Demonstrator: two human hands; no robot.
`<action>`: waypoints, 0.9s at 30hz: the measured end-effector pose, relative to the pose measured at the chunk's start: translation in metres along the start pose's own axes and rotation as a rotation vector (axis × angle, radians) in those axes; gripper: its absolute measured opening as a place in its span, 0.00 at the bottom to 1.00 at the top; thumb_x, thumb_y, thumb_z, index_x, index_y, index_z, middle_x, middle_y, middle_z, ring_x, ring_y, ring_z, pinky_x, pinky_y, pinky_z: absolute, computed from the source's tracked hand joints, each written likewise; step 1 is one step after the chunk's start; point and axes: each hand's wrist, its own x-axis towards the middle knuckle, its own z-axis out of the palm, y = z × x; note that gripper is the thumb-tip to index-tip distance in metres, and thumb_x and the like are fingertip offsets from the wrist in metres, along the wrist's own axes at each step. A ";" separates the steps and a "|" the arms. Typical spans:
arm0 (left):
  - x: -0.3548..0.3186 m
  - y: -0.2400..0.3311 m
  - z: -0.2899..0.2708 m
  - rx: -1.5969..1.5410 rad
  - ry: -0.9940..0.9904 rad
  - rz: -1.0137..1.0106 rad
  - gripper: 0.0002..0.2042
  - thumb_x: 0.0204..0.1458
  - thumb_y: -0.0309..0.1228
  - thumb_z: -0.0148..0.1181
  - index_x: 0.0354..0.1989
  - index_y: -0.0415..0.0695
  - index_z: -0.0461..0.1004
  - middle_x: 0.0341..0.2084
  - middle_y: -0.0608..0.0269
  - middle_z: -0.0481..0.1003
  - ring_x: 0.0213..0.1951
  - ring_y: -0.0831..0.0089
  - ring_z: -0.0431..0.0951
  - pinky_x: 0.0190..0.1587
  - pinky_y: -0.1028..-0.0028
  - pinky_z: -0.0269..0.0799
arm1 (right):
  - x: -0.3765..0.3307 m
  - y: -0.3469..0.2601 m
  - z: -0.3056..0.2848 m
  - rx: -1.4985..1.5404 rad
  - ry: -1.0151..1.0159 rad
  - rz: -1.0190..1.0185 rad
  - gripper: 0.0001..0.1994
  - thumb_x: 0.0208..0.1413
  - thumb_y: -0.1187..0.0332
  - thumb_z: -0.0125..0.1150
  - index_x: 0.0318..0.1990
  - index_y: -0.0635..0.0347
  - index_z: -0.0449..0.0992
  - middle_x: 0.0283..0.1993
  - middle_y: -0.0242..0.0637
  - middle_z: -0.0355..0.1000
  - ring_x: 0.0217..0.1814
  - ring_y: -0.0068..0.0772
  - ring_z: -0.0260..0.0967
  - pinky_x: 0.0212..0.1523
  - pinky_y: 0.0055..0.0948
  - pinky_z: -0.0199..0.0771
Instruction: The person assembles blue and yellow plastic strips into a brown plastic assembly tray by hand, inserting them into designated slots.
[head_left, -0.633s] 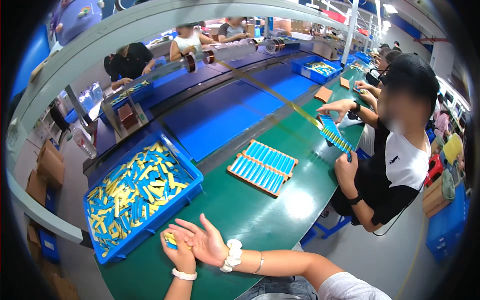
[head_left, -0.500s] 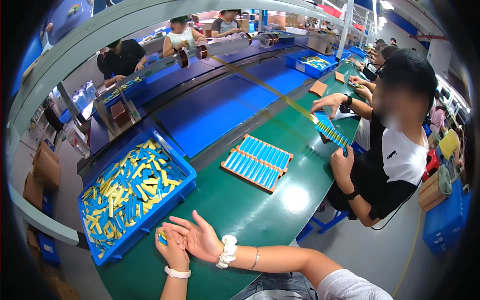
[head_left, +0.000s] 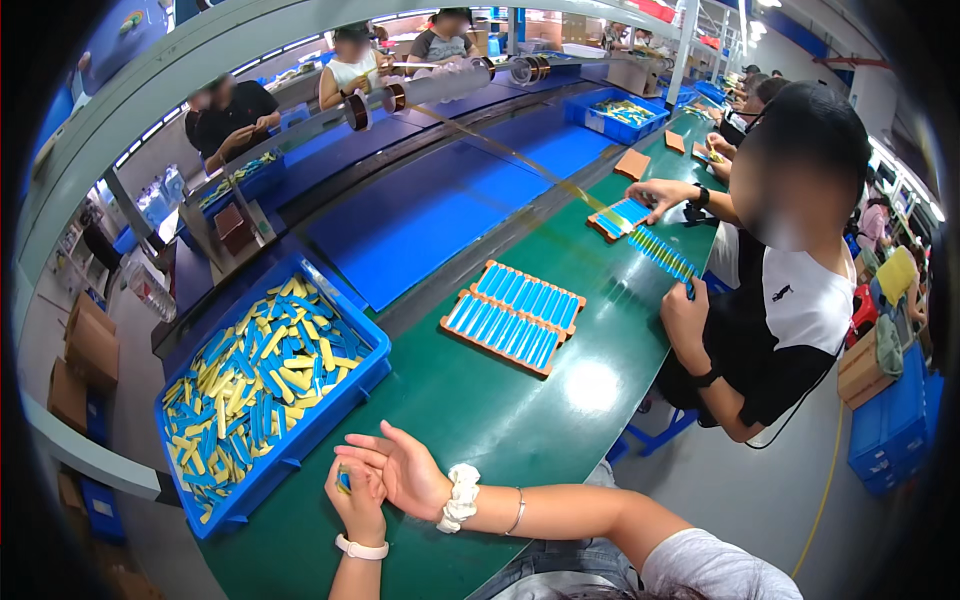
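The left hand (head_left: 355, 500) fingers are pinching a small blue-yellow strip (head_left: 344, 481); the right hand (head_left: 400, 470) is released. With so light a pinch, the strip may slip onto the green table (head_left: 520, 400).

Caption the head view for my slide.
Left hand pinches a small blue piece beside the open right hand, near a parts bin.

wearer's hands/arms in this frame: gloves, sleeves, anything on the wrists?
No gloves, forearms bare. Left hand has a thin white band at the wrist. Right hand has a white scrunchie at the wrist and a thin silver bangle just above it. A short light grey sleeve shows at the right upper arm.
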 end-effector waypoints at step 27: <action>-0.003 0.003 0.011 0.237 0.043 -0.028 0.08 0.52 0.22 0.58 0.26 0.40 0.64 0.20 0.66 0.68 0.18 0.83 0.64 0.20 0.83 0.60 | 0.005 0.001 -0.008 -0.124 0.076 0.048 0.27 0.60 0.49 0.45 0.57 0.62 0.63 0.55 0.42 0.68 0.53 0.31 0.68 0.56 0.30 0.67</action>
